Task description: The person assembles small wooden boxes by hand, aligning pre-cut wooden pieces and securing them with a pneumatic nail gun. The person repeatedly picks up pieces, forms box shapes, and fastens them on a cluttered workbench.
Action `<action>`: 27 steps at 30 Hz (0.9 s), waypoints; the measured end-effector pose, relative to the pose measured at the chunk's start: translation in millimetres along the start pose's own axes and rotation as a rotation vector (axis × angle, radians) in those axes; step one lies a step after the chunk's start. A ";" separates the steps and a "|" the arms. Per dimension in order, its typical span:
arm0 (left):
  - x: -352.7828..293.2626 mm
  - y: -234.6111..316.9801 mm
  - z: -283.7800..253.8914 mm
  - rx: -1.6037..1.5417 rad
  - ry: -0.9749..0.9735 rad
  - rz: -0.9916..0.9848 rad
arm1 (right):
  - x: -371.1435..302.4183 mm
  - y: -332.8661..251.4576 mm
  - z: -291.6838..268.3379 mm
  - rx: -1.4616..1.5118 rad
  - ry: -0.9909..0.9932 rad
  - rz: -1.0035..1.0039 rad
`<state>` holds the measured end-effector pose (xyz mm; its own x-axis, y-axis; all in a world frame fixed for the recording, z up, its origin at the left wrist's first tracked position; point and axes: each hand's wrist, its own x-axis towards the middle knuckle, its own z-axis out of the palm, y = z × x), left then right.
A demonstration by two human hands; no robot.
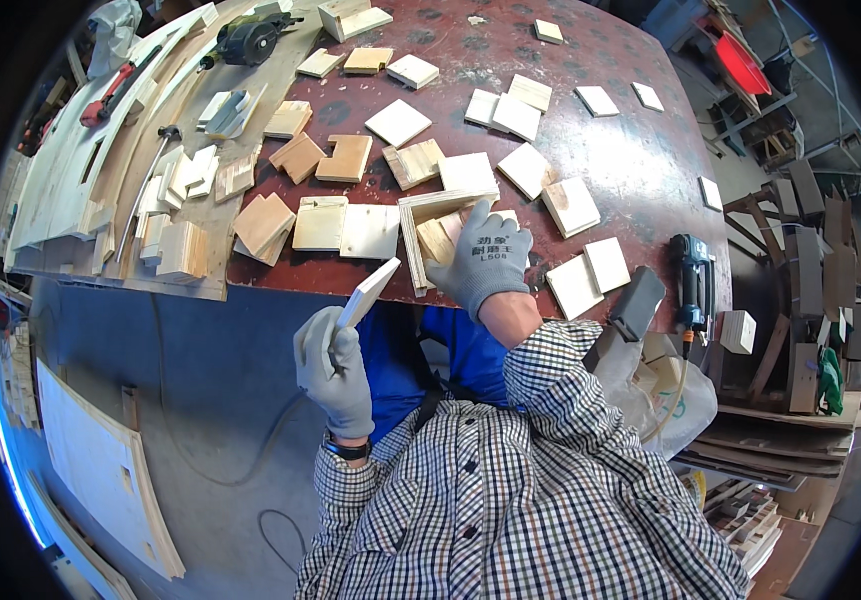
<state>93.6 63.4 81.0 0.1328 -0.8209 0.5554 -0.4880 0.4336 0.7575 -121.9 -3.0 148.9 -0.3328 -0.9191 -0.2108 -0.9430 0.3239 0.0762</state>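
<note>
My left hand (334, 370), in a grey glove, holds a thin pale wooden board (368, 291) upright between thumb and fingers, just off the table's near edge. My right hand (493, 258), gloved the same way, reaches over an L-shaped wooden corner piece (409, 245). Its thumb and fingers close around a small wooden block (436, 241) lying inside that corner; the palm side and part of the block are hidden. Close by lie a square wooden piece (368, 232) on the left and a stacked pair of wooden squares (571, 207) on the right.
Many loose wooden pieces lie on the dark red table (640, 150). A nail gun (692, 285) with a hose and a dark grey box-like object (636, 304) sit at the right edge. At far left are a circular saw (250, 38), a hammer (158, 160) and long boards (100, 150).
</note>
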 end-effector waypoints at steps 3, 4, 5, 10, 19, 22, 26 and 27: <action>-0.7 1.0 0.8 -0.004 -0.011 0.011 | 0.8 -1.3 3.9 -0.001 0.008 0.007; -1.0 1.5 1.1 -0.007 -0.013 0.014 | 0.3 -2.0 4.8 0.000 0.011 0.006; -0.8 1.8 2.2 -0.005 -0.016 0.028 | 0.0 -2.0 5.4 0.001 0.013 0.008; -4.0 2.3 4.3 -0.004 -0.038 0.020 | 1.1 -1.9 7.3 -0.012 0.020 0.014; -6.1 0.7 2.3 0.003 -0.030 0.019 | -0.2 -1.6 -1.5 -0.019 -0.039 0.004; -6.0 3.8 2.3 0.006 -0.033 0.021 | 0.7 -2.2 -0.7 -0.021 -0.041 0.010; -5.0 3.4 2.5 0.015 -0.020 0.042 | 2.0 -1.8 -4.0 -0.009 -0.084 0.019; -5.3 3.3 2.2 0.013 -0.020 0.033 | 1.8 -1.4 -3.8 -0.011 -0.077 0.017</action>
<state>89.3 68.5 79.8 0.0997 -0.8134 0.5731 -0.5027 0.4559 0.7345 -121.1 -6.0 152.1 -0.3482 -0.8934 -0.2840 -0.9373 0.3365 0.0908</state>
